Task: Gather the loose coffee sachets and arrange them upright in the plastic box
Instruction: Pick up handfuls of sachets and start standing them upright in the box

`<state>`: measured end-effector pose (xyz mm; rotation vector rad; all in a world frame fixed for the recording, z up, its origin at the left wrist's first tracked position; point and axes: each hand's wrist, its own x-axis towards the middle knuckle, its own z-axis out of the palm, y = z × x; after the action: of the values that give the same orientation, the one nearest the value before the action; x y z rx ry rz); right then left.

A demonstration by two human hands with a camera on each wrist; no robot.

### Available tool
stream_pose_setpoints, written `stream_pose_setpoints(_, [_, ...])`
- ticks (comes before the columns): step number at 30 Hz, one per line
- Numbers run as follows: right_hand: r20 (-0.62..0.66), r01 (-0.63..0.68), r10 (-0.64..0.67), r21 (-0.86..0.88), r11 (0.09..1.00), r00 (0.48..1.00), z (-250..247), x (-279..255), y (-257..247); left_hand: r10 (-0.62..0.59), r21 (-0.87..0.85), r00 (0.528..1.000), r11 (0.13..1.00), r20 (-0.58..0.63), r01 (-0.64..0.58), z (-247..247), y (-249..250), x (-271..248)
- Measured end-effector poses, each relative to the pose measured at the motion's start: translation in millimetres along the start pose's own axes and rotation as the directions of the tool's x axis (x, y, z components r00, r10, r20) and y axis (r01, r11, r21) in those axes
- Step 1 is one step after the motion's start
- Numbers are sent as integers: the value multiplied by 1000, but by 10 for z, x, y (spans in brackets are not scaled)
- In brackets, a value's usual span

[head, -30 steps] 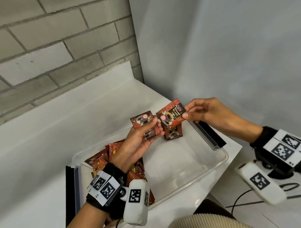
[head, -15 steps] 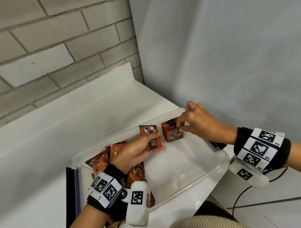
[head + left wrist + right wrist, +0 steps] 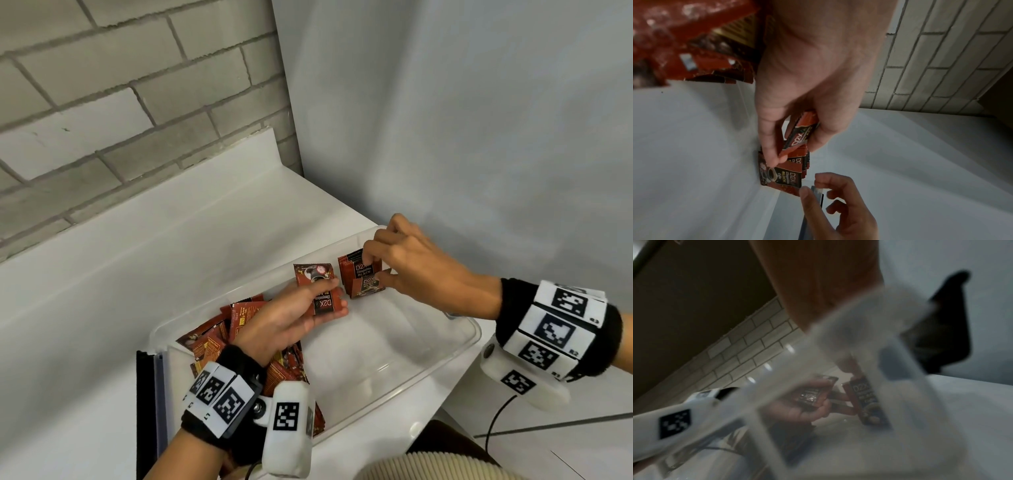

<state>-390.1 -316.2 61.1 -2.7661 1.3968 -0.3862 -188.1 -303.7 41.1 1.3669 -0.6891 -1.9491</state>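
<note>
My left hand [image 3: 291,317] holds one red and black foil coffee sachet [image 3: 317,289] over the middle of the clear plastic box [image 3: 455,346], thumb on its printed face and fingers curled under it; the left wrist view shows the same sachet [image 3: 800,134] pinched between thumb and fingers. My right hand [image 3: 416,263] reaches into the far right corner of the box, where a short row of upright red coffee sachets [image 3: 359,277] stands on edge against the far wall. Its fingertips [image 3: 371,251] curl down onto the top edges of that row and the thumb presses the front sachet, so the hand pinches the row together. In the left wrist view the thumb tip meets the corner of the front sachet [image 3: 781,177].

A loose heap of red sachets [image 3: 219,337] lies at the near left end of the box, partly under my left wrist. The box sits on the white counter [image 3: 102,274], close to its right edge, with a black strip [image 3: 145,411] beside the box's left end. The right wrist view is blurred.
</note>
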Motion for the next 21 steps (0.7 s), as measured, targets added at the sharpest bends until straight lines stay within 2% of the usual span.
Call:
stream_pose_setpoints(2, [38, 115, -116, 35, 993, 992, 9, -27, -68, 2, -4, 1000, 1000, -1, -2, -5, -5, 6])
stream_pose_setpoints(4, [140, 191, -190, 7, 982, 972, 38, -62, -127, 1, -3, 1000, 1000, 7, -1, -5, -8, 7])
stream_pose_setpoints(6, [338, 168, -124, -106, 980, 933, 79, -95, -187, -1, 2, 1000, 1000, 12, 1, 2, -14, 5])
stream_pose_setpoints(8, [436, 144, -36, -216, 966, 899, 114, -114, -206, -6, 3, 1000, 1000, 10, 6, 7, -20, 3])
stream_pose_setpoints(13, [443, 179, -60, -232, 956, 895, 93, -71, -196, -12, 7, 1000, 1000, 15, 12, 9, -18, 3])
stream_pose_setpoints(21, [618, 245, -37, -257, 935, 785, 161, -110, -299, -7, 18, 1000, 1000, 13, 7, 25, -19, 0])
